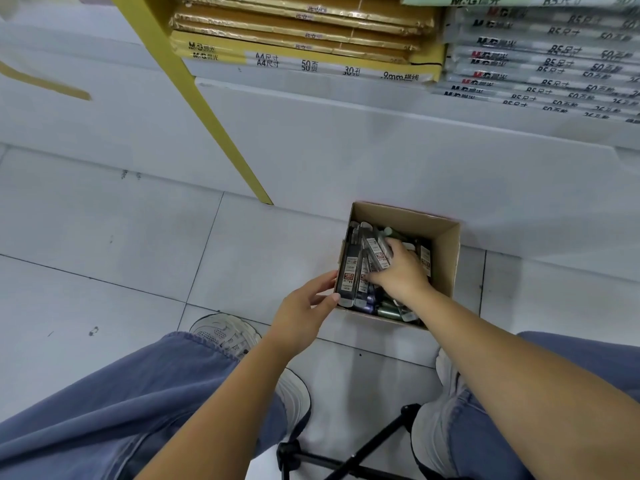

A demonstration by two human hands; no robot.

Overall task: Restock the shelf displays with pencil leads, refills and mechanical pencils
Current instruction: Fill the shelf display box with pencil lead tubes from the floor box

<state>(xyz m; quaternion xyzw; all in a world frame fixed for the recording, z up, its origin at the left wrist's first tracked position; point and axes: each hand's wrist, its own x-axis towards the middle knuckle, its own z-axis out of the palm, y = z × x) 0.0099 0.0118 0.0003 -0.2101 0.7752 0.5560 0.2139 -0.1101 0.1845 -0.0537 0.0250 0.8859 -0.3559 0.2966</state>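
Right hand point(401, 273) seemingly grips packs point(378, 252); left hand point(304, 308) touches box point(446, 258).

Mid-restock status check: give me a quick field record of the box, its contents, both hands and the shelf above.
box: cardboard box, open, on the floor at the shelf's foot
contents: packs, crowded, some upright, some lying
right hand: inside the box, grips several packs
left hand: touches the box's near left corner
shelf above: stacked paper pads
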